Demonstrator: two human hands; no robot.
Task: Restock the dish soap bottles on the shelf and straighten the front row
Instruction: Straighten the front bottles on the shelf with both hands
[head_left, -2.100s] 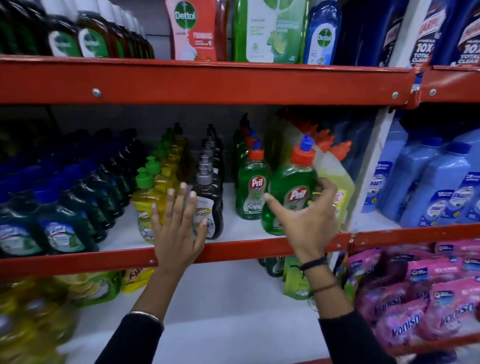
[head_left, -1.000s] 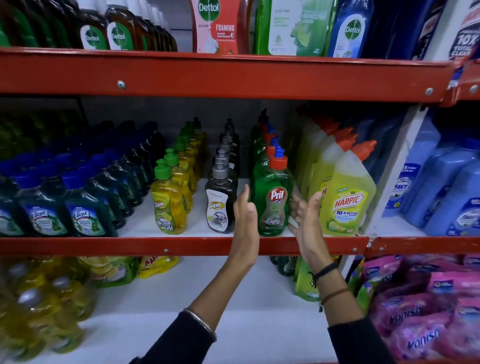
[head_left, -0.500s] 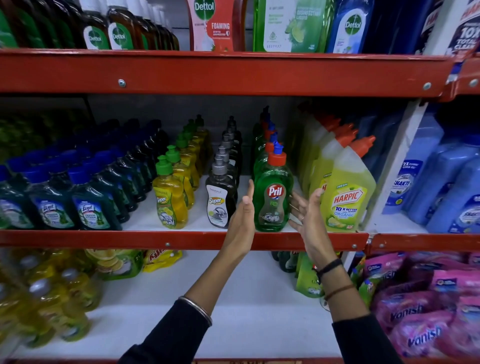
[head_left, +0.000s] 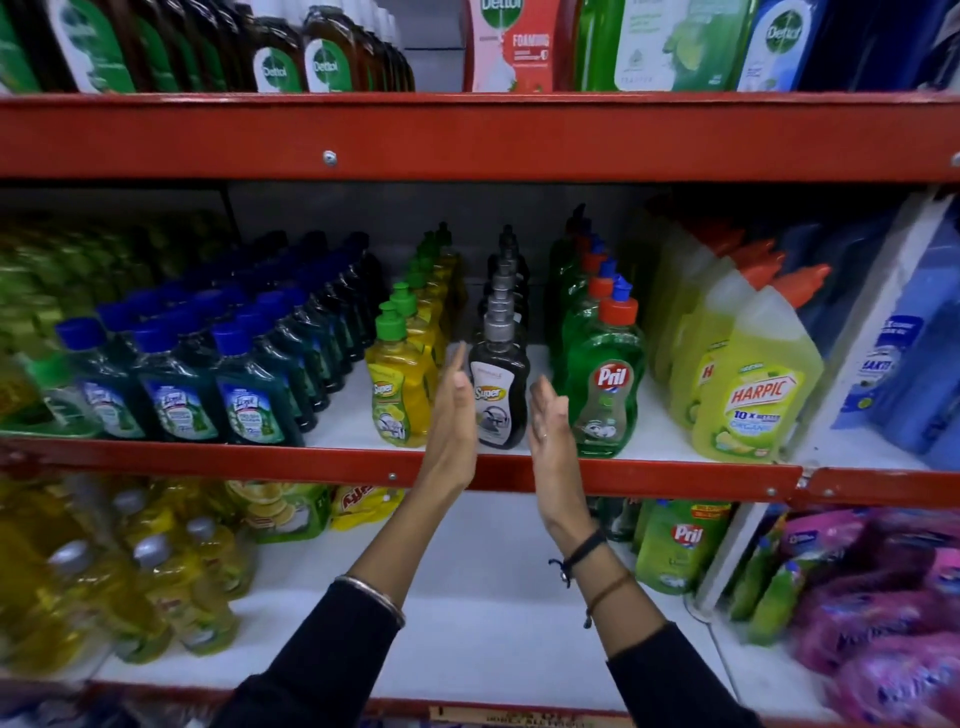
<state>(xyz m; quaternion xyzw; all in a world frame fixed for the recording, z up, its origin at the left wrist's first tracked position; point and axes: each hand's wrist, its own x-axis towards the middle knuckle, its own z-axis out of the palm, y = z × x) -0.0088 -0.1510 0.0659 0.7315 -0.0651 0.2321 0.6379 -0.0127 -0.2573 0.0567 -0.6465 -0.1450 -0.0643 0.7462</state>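
Nearest, black sleeves reach over the lower white shelf (head_left: 467, 639). Both hands are flat, fingers together, palms facing: the left hand (head_left: 453, 421) and right hand (head_left: 549, 434) flank the dark Super bottle (head_left: 498, 397) at the red shelf lip (head_left: 649, 475), neither gripping it. A yellow bottle (head_left: 397, 397) stands left, the Pril bottle (head_left: 602, 384) right, with narrow white gaps between rows running back to the grey wall.

Glossy clear-plastic dark bottle (head_left: 498, 400) on a red painted-metal shelf (head_left: 311, 460).
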